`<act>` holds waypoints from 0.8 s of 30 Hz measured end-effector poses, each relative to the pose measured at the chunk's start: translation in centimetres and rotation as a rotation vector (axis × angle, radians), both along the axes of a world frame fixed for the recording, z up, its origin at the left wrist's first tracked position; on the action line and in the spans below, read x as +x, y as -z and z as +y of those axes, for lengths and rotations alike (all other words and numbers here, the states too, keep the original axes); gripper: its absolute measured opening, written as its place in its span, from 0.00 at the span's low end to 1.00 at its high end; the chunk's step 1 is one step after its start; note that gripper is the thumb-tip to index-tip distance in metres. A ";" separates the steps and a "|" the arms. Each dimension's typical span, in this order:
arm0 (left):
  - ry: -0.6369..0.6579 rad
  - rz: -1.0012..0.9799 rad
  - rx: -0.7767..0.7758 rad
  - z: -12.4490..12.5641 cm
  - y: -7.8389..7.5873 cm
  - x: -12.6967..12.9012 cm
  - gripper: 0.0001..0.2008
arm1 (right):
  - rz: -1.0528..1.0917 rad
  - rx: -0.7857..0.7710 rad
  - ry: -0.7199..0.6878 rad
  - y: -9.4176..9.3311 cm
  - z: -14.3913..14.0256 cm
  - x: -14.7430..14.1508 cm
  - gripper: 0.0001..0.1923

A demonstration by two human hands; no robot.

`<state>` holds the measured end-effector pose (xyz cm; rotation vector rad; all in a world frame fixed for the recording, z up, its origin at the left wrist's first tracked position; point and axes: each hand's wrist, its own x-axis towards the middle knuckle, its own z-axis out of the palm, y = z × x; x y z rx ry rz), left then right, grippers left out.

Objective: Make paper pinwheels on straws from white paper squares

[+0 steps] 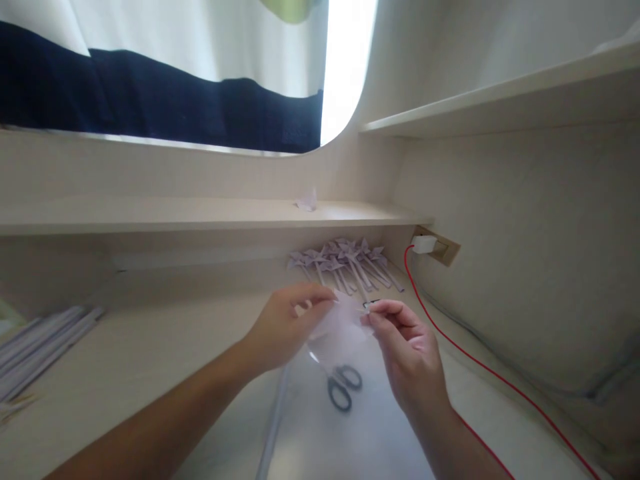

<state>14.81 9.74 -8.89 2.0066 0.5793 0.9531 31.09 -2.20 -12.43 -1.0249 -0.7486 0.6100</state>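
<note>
My left hand [283, 327] and my right hand [407, 350] hold one small pale lilac sheet of paper [341, 328] between them, a little above the desk. Each hand pinches an upper corner with thumb and fingers. Below the paper lie scissors [340, 387] with dark handles, blades pointing toward my left hand. Behind the hands, against the back wall, lies a pile of several finished paper pinwheels on sticks [345, 263].
A red cable [480, 367] runs from a white plug [424, 244] in the wall socket across the desk's right side. Pale sticks or strips [40, 347] lie at the far left. A folded paper piece [307, 200] sits on the shelf above.
</note>
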 end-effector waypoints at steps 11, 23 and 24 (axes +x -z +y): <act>0.193 0.064 0.142 -0.6 -1.5 -1.0 0.07 | 0.011 -0.016 -0.070 0.0 -0.5 -0.7 0.08; 0.197 0.111 0.095 -0.7 -1.9 -1.3 0.07 | 0.030 -0.008 -0.113 0.5 -0.1 -0.8 0.08; 0.190 0.122 0.097 -0.7 -2.0 -1.3 0.07 | 0.034 -0.013 -0.115 0.5 -0.1 -0.8 0.08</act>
